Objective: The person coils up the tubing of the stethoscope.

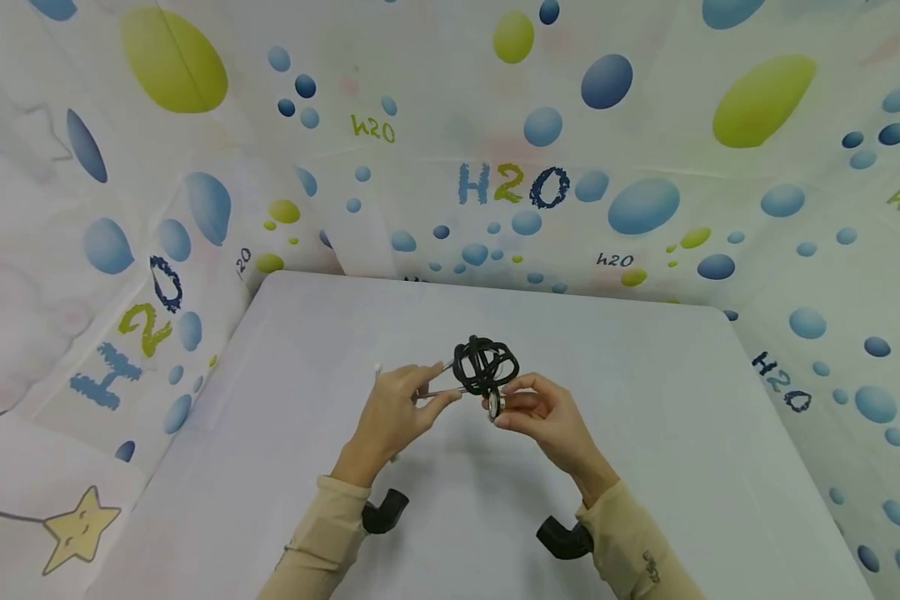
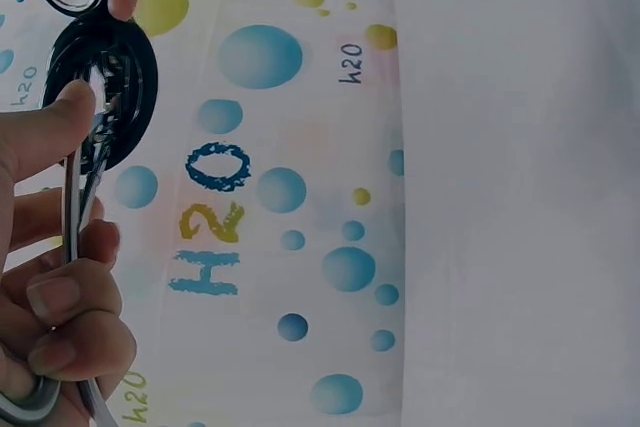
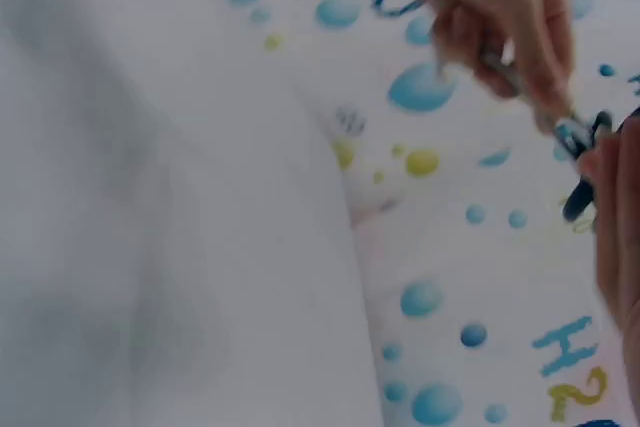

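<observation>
A stethoscope [image 1: 484, 367] with its black tubing wound into a bundle is held above the table between both hands. My left hand [image 1: 393, 412] grips its metal ear tubes; in the left wrist view the fingers of that hand [image 2: 75, 317] curl round the two tubes, with the thumb on top. With thumb and fingers, my right hand [image 1: 551, 421] pinches the round chest piece [image 1: 494, 404], whose flat face shows in the left wrist view. The right wrist view catches the right hand [image 3: 620, 217] only at its edge, hiding most of the stethoscope.
Beneath the hands is a white table [image 1: 615, 358]. A patterned backdrop [image 1: 420, 192] with blue and green drops and H2O lettering rises behind it and along both sides. Black curved pieces [image 1: 386, 511] sit at both wrists.
</observation>
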Available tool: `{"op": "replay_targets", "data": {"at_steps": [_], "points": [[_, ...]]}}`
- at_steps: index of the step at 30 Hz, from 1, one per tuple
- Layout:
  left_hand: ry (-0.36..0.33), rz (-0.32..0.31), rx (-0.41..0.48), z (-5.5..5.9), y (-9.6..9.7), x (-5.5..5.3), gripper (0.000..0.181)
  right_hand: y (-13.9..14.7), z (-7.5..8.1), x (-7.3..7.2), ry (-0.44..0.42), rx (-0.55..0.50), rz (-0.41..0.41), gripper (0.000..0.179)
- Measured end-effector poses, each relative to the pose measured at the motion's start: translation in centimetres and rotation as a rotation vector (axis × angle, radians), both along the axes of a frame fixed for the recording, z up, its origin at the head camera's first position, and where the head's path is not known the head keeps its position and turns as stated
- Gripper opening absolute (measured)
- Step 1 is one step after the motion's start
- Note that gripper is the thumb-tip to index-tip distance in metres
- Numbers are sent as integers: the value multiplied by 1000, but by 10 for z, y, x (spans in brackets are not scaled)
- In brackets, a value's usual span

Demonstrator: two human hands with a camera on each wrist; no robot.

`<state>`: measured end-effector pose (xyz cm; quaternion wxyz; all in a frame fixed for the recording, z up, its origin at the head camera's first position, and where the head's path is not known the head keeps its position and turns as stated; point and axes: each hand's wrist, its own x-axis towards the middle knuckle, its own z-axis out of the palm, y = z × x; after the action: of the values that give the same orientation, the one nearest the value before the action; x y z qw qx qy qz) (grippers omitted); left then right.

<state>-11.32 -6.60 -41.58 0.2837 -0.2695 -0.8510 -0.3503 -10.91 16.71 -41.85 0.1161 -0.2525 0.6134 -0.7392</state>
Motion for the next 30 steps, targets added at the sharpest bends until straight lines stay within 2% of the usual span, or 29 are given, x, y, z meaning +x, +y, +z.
{"op": "replay_targets", "data": {"at_steps": [2, 5, 10, 15, 17, 19, 22, 24, 27, 30], "points": [[-12, 3, -8, -1, 0, 1, 42, 1, -2, -2, 152, 62, -14, 34], [-28, 1, -22, -2, 0, 2, 42, 3, -2, -5, 308, 128, -6, 42], [-47, 0, -44, -3, 0, 3, 42, 5, 2, -12, 428, 197, 73, 43], [-64, 7, -85, 0, -2, 3, 40, 4, 9, -14, 513, 384, 86, 36], [-75, 12, -101, 0, -3, 3, 39, 2, 11, -14, 596, 467, 64, 30], [-91, 22, -116, 0, -5, 3, 39, -1, 11, -14, 746, 546, 23, 25], [-111, 38, -130, 0, -6, 3, 38, -6, 11, -12, 986, 653, -75, 21], [-125, 40, -133, -1, -7, 2, 38, -7, 11, -11, 1097, 712, -156, 20], [-140, 40, -127, -2, -7, 2, 38, -7, 15, -10, 1154, 775, -234, 19], [-147, 44, -121, -4, -6, 3, 38, -6, 18, -13, 1183, 780, -256, 16]]}}
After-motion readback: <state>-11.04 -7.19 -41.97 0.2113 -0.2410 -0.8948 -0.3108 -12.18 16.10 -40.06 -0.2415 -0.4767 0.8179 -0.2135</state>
